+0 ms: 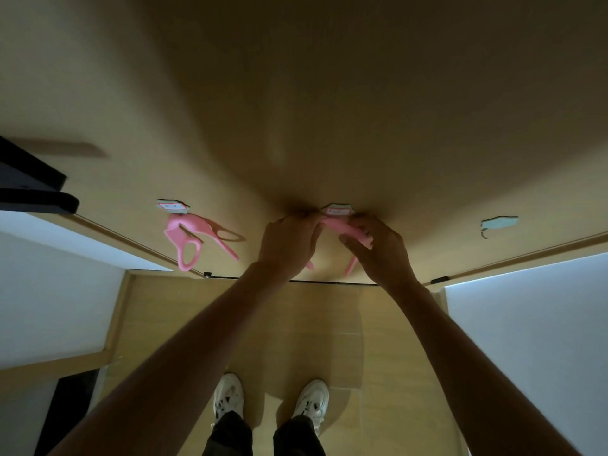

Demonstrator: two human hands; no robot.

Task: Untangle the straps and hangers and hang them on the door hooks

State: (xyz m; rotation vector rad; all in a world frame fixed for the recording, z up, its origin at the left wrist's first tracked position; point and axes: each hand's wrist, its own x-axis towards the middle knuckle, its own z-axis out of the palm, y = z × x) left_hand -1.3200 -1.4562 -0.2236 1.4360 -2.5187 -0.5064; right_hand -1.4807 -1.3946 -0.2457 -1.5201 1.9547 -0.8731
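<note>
Both arms extend to the wooden door (329, 93). Left hand (289, 245) and right hand (381, 248) pinch a pink curved plastic hanger (342, 227) at the middle pale-green door hook (337, 210). A second pink hanger (194, 235) hangs on the left hook (172, 205).

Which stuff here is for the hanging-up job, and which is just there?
For the job: pink hanger in the left hand and right hand, hung pink hanger, middle hook, left hook, empty right hook.
Just there: black object, white shoes.
</note>
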